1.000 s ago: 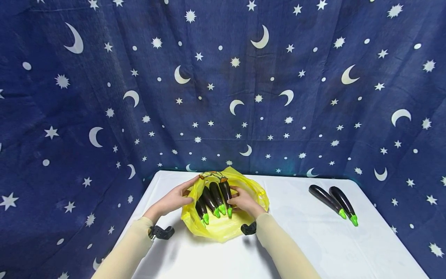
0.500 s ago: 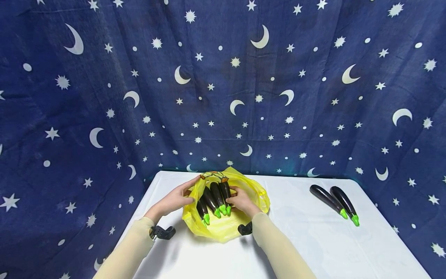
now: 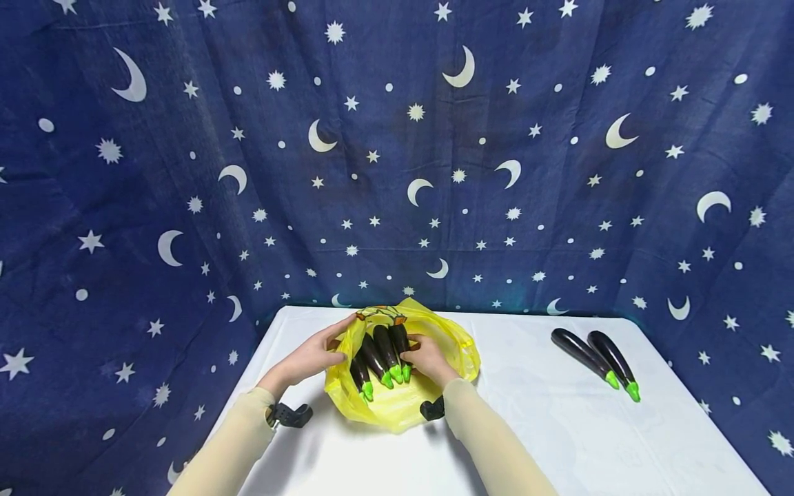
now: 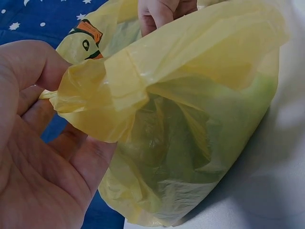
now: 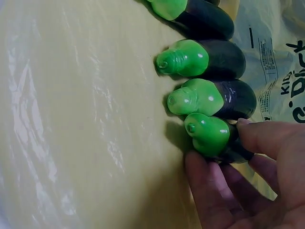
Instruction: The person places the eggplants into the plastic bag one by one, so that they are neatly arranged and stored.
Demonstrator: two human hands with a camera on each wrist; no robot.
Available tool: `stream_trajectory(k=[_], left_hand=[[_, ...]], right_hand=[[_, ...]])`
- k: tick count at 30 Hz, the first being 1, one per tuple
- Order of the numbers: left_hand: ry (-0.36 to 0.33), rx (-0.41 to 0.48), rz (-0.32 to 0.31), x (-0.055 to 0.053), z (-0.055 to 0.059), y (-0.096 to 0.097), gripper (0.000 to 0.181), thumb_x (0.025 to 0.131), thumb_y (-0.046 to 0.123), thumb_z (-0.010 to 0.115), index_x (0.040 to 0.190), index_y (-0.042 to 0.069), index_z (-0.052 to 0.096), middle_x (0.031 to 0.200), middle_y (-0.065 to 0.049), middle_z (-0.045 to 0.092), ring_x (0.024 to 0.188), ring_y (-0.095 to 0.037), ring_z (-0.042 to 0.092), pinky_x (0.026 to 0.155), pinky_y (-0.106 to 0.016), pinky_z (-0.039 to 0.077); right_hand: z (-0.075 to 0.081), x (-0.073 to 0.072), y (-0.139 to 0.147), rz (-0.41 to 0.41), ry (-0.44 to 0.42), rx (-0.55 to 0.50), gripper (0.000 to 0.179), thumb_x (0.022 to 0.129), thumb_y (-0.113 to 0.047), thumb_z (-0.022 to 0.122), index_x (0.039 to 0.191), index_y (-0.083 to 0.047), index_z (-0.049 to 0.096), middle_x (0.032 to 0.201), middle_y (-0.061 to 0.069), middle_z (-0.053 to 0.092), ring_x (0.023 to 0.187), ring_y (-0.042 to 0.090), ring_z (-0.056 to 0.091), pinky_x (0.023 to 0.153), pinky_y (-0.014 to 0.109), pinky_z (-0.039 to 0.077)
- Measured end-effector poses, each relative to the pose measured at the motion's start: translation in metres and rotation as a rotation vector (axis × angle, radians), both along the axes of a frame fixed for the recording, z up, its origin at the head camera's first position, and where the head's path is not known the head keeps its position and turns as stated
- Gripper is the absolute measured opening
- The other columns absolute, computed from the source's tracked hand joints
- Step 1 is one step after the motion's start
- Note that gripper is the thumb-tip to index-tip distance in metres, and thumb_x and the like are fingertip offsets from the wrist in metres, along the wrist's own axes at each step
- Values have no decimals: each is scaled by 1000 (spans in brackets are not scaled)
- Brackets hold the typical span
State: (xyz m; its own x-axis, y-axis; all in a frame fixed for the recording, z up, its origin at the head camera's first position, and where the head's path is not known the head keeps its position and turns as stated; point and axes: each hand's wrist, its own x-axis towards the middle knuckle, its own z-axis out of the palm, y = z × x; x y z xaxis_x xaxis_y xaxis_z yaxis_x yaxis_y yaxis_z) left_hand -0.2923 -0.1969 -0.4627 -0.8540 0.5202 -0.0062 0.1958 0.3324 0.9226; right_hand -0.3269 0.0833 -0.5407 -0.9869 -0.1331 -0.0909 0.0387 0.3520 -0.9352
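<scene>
A yellow plastic bag (image 3: 397, 417) lies open on the white table, its mouth facing me. My left hand (image 3: 313, 355) pinches the bag's left edge between thumb and fingers, and the left wrist view shows the plastic (image 4: 95, 102) gathered there. Inside, several dark eggplants (image 3: 375, 358) with green stem ends lie side by side. My right hand (image 3: 431, 359) reaches into the bag and grips the rightmost eggplant (image 3: 399, 339). In the right wrist view, thumb and fingers are around this eggplant (image 5: 212, 136), which lies against its neighbour (image 5: 238, 98).
Two more eggplants (image 3: 583, 355) lie next to each other on the right side of the white table (image 3: 527, 427). A dark blue curtain (image 3: 397, 172) with moons and stars hangs behind the table. Black wrist devices (image 3: 291, 415) sit on both forearms.
My right hand has shifted slightly left with the rightmost eggplant, bringing it against the one beside it. The left hand keeps its hold on the bag's edge.
</scene>
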Motion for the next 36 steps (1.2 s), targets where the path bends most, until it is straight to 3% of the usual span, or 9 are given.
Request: stream_trajectory(k=[4, 11, 17, 23, 28, 36], left_hand=[[5, 3, 1, 1, 0, 0, 86, 90, 0, 62, 164, 21, 25, 168, 1, 25, 133, -31, 53, 103, -39, 47], [-1, -6, 14, 1, -1, -1, 86, 90, 4, 64, 164, 22, 25, 167, 1, 26, 132, -30, 54, 104, -40, 47], [15, -11, 22, 1, -2, -2, 87, 89, 4, 64, 164, 23, 26, 167, 1, 26, 132, -30, 54, 103, -39, 47], [16, -4, 17, 2, -2, -3, 87, 89, 2, 63, 164, 21, 25, 168, 0, 25, 134, -32, 52, 104, -39, 46], [4, -6, 17, 3, -1, -3, 86, 89, 2, 63, 164, 21, 25, 168, 0, 25, 135, -33, 50, 106, -43, 45], [28, -27, 28, 3, 0, -1, 88, 88, 1, 63, 164, 21, 25, 168, 0, 25, 133, -32, 53, 105, -41, 45]], right_hand=[[-1, 0, -1, -10, 22, 40, 58, 89, -5, 74, 142, 5, 55, 106, 19, 63, 84, 25, 62, 64, 38, 59], [2, 5, 2, 21, 10, 15, 60, 90, -5, 73, 144, 7, 51, 107, 20, 64, 83, 25, 64, 67, 45, 60], [10, 14, 8, 84, 30, 47, 63, 89, -6, 73, 146, 6, 49, 127, 31, 58, 89, 30, 65, 67, 44, 59], [15, 26, 14, 168, 140, 151, 57, 91, -8, 71, 143, 5, 53, 132, 29, 59, 103, 36, 65, 70, 37, 57], [23, 37, 22, 230, 223, 173, 49, 93, -10, 69, 139, 4, 58, 127, 23, 64, 115, 40, 62, 86, 45, 55], [38, 52, 36, 278, 275, 201, 46, 95, -16, 69, 138, -3, 62, 126, 18, 67, 103, 27, 66, 85, 40, 55]])
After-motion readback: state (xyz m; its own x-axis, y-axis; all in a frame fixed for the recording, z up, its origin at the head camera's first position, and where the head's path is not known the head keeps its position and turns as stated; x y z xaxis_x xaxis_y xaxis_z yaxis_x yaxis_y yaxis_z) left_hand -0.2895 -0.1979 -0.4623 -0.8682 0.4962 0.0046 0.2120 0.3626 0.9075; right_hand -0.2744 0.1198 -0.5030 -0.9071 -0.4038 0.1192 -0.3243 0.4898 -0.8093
